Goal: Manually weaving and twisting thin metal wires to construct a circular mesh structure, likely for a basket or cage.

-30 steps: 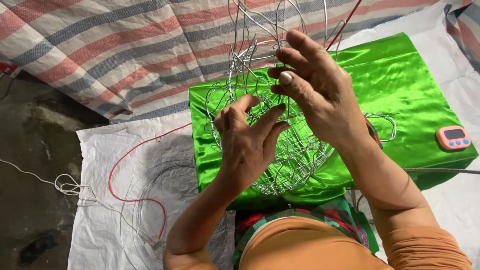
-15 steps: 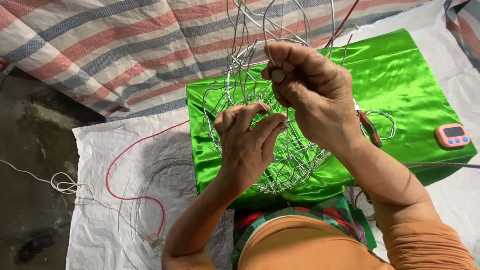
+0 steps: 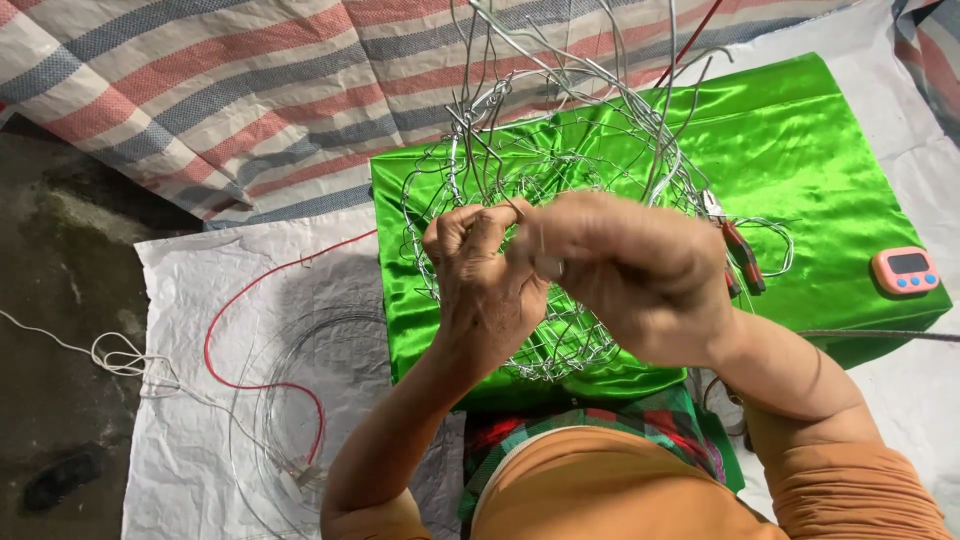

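Observation:
A round cage of silver wire (image 3: 560,170) stands on a table covered in shiny green cloth (image 3: 830,150), loose wire ends sticking up from its top. My left hand (image 3: 480,290) pinches a wire of the frame at its near side, fingers closed on it. My right hand (image 3: 630,270) is pressed against the left one, fingers curled on the same wire. Both hands hide the front of the frame.
Red-handled pliers (image 3: 740,250) lie on the cloth right of the frame. A small pink timer (image 3: 905,272) sits at the cloth's right edge. A white woven sheet (image 3: 200,420) carries a red wire (image 3: 235,340), a wire coil (image 3: 290,400) and a white cord (image 3: 110,355). Striped tarp (image 3: 200,90) lies behind.
My right hand has come down from the upper wires and closed in against my left hand. The left hand's fingers have shut onto the wire.

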